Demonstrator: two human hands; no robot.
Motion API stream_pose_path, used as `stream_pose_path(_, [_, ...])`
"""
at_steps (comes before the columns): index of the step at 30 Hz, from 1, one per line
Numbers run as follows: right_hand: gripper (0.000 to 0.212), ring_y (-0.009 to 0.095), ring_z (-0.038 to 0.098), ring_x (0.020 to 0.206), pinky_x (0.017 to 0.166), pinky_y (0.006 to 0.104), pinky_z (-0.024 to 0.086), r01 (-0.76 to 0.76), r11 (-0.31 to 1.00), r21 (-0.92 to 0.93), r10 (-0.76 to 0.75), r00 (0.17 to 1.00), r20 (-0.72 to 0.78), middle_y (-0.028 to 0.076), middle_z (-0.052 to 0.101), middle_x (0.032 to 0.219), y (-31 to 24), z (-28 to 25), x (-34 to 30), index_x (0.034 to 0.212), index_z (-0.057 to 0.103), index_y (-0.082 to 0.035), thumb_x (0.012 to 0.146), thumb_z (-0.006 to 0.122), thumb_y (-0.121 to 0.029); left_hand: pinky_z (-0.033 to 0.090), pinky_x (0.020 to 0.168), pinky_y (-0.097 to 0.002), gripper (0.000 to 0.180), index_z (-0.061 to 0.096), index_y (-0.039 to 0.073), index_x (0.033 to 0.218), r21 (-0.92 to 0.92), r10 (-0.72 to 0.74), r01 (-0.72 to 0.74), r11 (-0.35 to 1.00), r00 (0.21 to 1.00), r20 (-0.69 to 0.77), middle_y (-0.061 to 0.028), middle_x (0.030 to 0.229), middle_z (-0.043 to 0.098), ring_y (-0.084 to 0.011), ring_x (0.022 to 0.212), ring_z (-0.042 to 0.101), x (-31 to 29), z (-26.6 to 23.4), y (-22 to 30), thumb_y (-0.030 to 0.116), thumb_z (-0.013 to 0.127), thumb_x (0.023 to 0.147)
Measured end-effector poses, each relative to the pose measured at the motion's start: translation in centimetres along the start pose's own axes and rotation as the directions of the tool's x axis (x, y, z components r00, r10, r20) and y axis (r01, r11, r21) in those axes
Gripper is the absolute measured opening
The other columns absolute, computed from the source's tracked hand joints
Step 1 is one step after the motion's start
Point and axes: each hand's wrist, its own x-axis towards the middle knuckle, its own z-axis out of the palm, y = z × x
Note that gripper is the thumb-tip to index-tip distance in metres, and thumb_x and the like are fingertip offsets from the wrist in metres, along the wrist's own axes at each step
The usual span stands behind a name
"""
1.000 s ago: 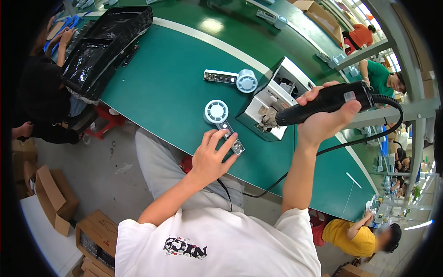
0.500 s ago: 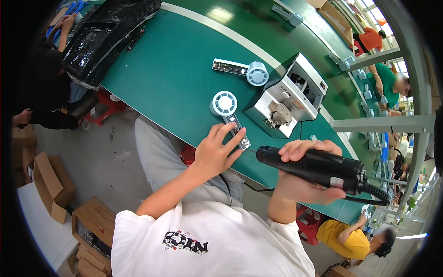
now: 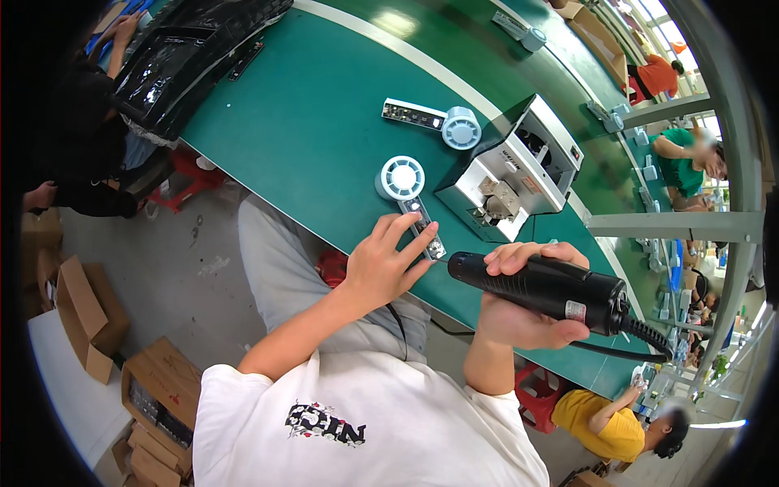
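My right hand is wrapped round a black electric screwdriver, which lies nearly level and points left. Its thin bit reaches the lower end of an opened handheld fan; whether it touches a screw is too small to tell. Fingers of my left hand press on and steady that fan's handle, where a bare circuit board shows. The fan's round pale-blue head lies away from me on the green table. Farther off lies a second handheld fan, its handle also open.
A silver and black screw feeder stands just beyond the screwdriver. A large black plastic-wrapped bundle sits at the table's far left. More fans line the conveyor beyond. Co-workers sit at left and right; cardboard boxes stand on the floor.
The screwdriver and my right hand have shifted slightly left, toward the fan's handle end. My left hand stays on the handle. The whole view has drifted a little.
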Motion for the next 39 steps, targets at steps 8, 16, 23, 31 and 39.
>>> stream_pose_path(8, [0.091, 0.021, 0.056, 0.055, 0.051, 0.033, 0.051, 0.024, 0.995, -0.093, -0.02, 0.999, 0.045, 0.012, 0.055, 0.069, 0.4, 0.9, -0.6, 0.101, 0.044, -0.002, 0.076, 0.045, -0.089, 0.055, 0.068, -0.0348, 0.06, 0.065, 0.016, 0.126, -0.015, -0.02, 0.02, 1.0, 1.0, -0.01, -0.0085, 0.123, 0.053, -0.0298, 0.1, 0.059, -0.1, 0.3, 0.0, 0.016, 0.08, 0.068])
stream_pose_path(16, [0.092, 0.024, 0.058, 0.058, 0.054, 0.0348, 0.052, 0.127, 0.992, 0.015, -0.128, 0.98, 0.155, 0.013, 0.058, 0.073, 0.8, 0.0, -1.5, 0.106, 0.047, 0.001, 0.074, 0.054, -0.085, 0.055, 0.067, -0.0323, 0.056, 0.063, 0.014, 0.127, 0.014, 0.001, -0.001, 1.0, 1.0, -0.012, -0.009, 0.121, 0.055, -0.0274, 0.099, 0.059, 0.1, 0.2, 0.2, 0.023, 0.079, 0.074])
stream_pose_path(23, [0.092, 0.026, 0.057, 0.057, 0.057, 0.0384, 0.051, -0.008, 0.998, 0.056, 0.0, 0.99, 0.14, 0.015, 0.057, 0.071, -1.4, -0.4, 1.7, 0.106, 0.048, 0.003, 0.081, 0.041, -0.085, 0.055, 0.069, -0.0343, 0.059, 0.067, 0.016, 0.125, -0.01, -0.023, 0.023, 1.0, 1.0, -0.021, -0.0093, 0.123, 0.055, -0.0285, 0.099, 0.061, 0.2, 0.3, 0.3, 0.018, 0.082, 0.068])
stream_pose_path(31, [0.089, 0.021, 0.052, 0.052, 0.05, 0.0326, 0.046, 0.052, 0.998, -0.03, -0.057, 0.98, -0.189, 0.01, 0.052, 0.063, -0.8, -1.0, 10.0, 0.097, 0.055, -0.002, 0.08, 0.039, -0.088, 0.056, 0.066, -0.0332, 0.059, 0.063, 0.013, 0.127, -0.001, -0.008, 0.008, 1.0, 0.999, -0.034, -0.0091, 0.122, 0.055, -0.0275, 0.098, 0.06, 0.1, 0.1, 0.4, 0.019, 0.08, 0.071])
stream_pose_path(39, [0.09, 0.02, 0.05, 0.05, 0.048, 0.0313, 0.045, -0.046, 0.996, -0.073, 0.035, 0.988, -0.148, 0.009, 0.051, 0.06, 0.4, -0.2, 8.8, 0.091, 0.05, -0.004, 0.077, 0.037, -0.092, 0.055, 0.073, -0.0351, 0.06, 0.066, 0.012, 0.125, -0.012, -0.044, 0.044, 0.999, 0.999, -0.026, -0.0101, 0.123, 0.056, -0.028, 0.099, 0.061, 0.0, 0.0, 0.6, 0.017, 0.084, 0.068])
